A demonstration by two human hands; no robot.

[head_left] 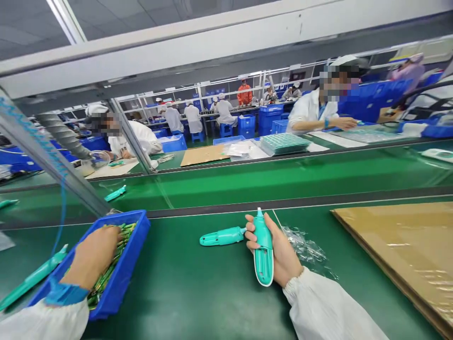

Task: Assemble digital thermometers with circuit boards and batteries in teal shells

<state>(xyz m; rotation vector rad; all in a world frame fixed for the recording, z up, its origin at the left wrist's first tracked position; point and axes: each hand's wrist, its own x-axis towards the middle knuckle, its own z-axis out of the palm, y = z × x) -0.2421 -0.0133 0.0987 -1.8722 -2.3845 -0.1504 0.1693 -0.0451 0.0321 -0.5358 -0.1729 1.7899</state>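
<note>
Your right hand (278, 250) grips the teal housing (263, 250); your left hand (92, 257) is in the blue tray (123, 269) on green parts (104, 276), grip hidden.

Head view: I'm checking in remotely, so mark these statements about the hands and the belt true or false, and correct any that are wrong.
The right hand grips a teal plastic housing. True.

The left hand rests on the cardboard sheet. False: it is in a blue plastic tray, among green-and-gold parts.

A second teal piece lies on the green conveyor belt beside the right hand. True.

Crumpled clear plastic lies to the left of the right hand. False: the crumpled clear plastic lies to its right.
</note>
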